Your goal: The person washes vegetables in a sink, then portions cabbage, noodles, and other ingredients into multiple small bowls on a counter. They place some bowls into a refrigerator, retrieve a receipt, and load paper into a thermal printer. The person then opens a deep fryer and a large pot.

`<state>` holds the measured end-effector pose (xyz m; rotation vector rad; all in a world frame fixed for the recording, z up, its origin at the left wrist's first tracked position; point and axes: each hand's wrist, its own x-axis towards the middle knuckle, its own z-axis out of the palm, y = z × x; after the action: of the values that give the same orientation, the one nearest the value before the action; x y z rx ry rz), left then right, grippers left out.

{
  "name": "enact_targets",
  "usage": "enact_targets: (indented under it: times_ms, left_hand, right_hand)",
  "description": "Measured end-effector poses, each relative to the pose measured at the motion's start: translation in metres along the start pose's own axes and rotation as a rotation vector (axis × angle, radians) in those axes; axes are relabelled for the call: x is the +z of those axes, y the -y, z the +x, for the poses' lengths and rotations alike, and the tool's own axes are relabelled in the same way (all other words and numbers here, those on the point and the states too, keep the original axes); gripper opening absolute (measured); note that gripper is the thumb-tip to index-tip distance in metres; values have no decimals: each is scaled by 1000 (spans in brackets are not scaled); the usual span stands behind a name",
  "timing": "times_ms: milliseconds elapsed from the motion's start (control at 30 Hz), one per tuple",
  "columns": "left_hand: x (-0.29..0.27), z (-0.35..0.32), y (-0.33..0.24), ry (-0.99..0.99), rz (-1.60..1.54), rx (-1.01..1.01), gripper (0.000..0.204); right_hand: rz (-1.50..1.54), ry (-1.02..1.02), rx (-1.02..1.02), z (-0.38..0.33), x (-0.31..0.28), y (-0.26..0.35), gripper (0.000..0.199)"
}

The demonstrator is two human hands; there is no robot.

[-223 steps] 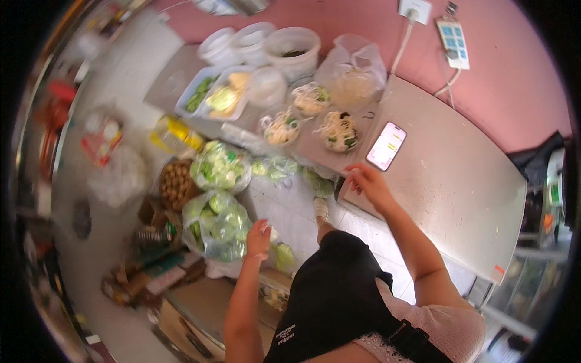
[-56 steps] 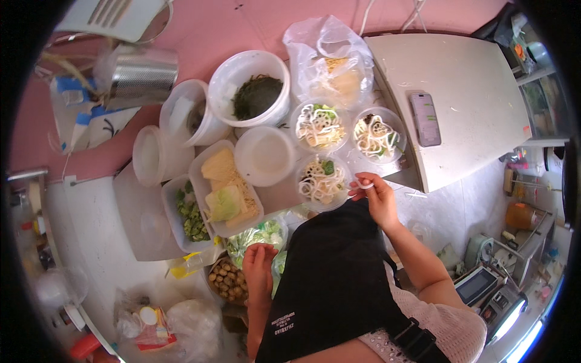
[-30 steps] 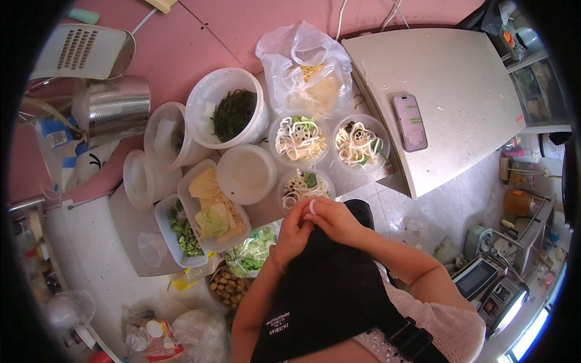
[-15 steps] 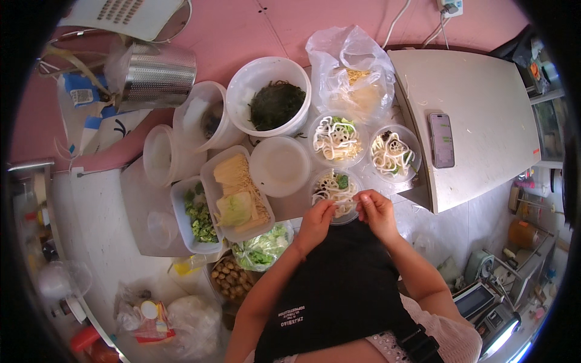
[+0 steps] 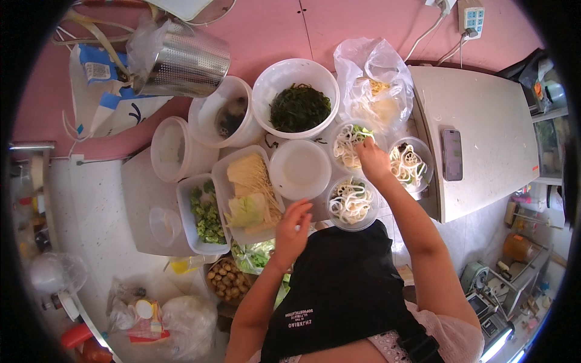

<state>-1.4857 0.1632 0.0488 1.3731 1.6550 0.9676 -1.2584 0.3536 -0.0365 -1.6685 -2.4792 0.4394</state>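
Observation:
My right hand (image 5: 372, 160) reaches into the upper round bowl (image 5: 347, 149) of white strips, lotus root and greens, its fingers closed over the food. What they pinch is hidden. My left hand (image 5: 293, 235) hangs in front of the round white lid (image 5: 300, 170), fingers curled in. A small pale bit shows at its fingers, too little to name. Nearest my body stands a second clear bowl (image 5: 351, 204) of white strips and lotus root. A third similar bowl (image 5: 408, 163) sits to the right, by the grey cabinet top.
A white bucket of dark green seaweed (image 5: 301, 107) stands behind. Left of the lid are a tub of enoki mushrooms and cabbage (image 5: 247, 186) and a tub of leafy greens (image 5: 206, 212). A plastic bag (image 5: 378, 115) stands at the back; a phone (image 5: 452, 155) lies on the cabinet.
My hands were together over the near bowl and have parted. The right has gone forward to the upper bowl; the left has moved left towards the lid. The view has shifted slightly.

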Motion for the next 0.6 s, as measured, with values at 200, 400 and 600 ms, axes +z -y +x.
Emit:
enact_targets:
  times_ms: [200,400,600]
  left_hand:
    - [-104,-17,51,-345,-17,-24,21]
    - [-269,40,61,-546,285,-8,22]
    - [-344,128,103,-454,324,-14,23]
  right_hand:
    - [657,-121,6,-2,-62,-10,12]
    - [960,-232,143,-28,-160,3,13]
    - [915,-310,351,-61,-133,-41,17]
